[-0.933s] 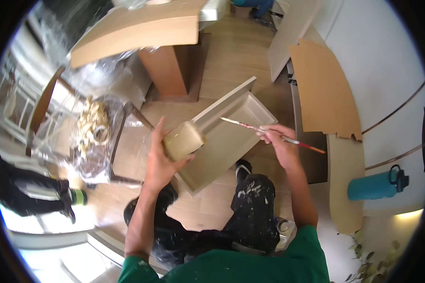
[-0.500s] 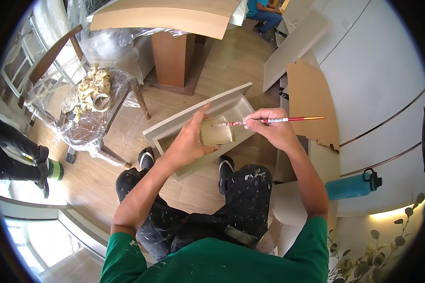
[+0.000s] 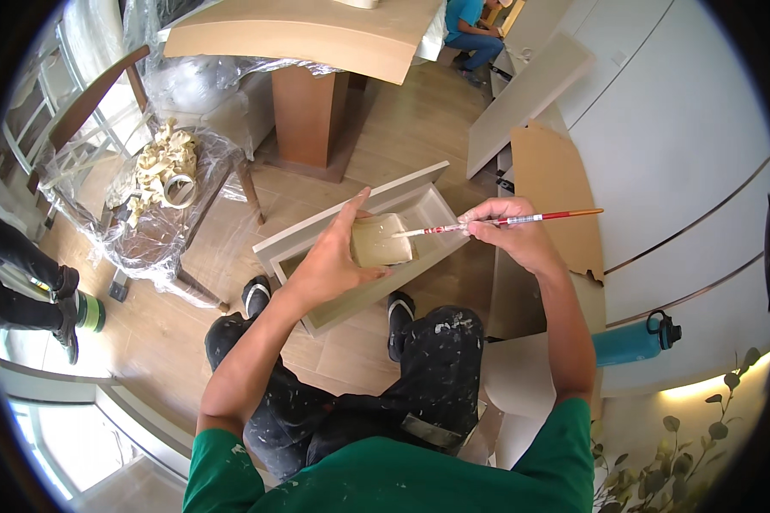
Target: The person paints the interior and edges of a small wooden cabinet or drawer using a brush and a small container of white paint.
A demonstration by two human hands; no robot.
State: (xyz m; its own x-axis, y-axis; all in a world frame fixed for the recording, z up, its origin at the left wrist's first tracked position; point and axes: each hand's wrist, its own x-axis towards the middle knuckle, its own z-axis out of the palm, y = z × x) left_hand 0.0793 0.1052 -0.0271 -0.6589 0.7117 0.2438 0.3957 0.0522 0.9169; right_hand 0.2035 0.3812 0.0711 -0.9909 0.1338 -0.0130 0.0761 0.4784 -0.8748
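"Paintbrush [image 3: 524, 219]: held where?"

"In the right hand [image 3: 509, 238]. Clamped, thumb and fingers pinched on the handle. Red end pointing off right, pale tip pointing left, over the mouth of the tub [image 3: 409, 246]. Can't tell if dipped into anything."

"Other hand?"

"Left hand [image 3: 329, 261], clamped round the tub. Thumb on the near side, forefinger stretched up the far side. Pale, beige-looking inside."

"Below that?"

"Long pale drawer [image 3: 304, 232], set aslant, taller panel along its far edge. Can't tell whether touching the tub. Black trousers [image 3: 436, 359] on the near side, spattered with pale flecks. Dark shoes [image 3: 257, 295] near the drawer, on the wood floor [image 3: 445, 120]."

"Log the right side."

"Teal bottle [image 3: 629, 344] with black cap, just beyond the right forearm. Farther up, brown cardboard piece [image 3: 556, 184] with a ragged lower edge."

"Left?"

"Wooden chair [image 3: 98, 103], seat wrapped in clear plastic. On it, a crumpled cream heap [image 3: 164, 162], tape roll right beside."

"Farthest?"

"Wide cardboard sheet [image 3: 299, 38] above a brown pedestal [image 3: 308, 120]. Past that, at top right, another person [image 3: 475, 38], seated, in blue top and jeans."
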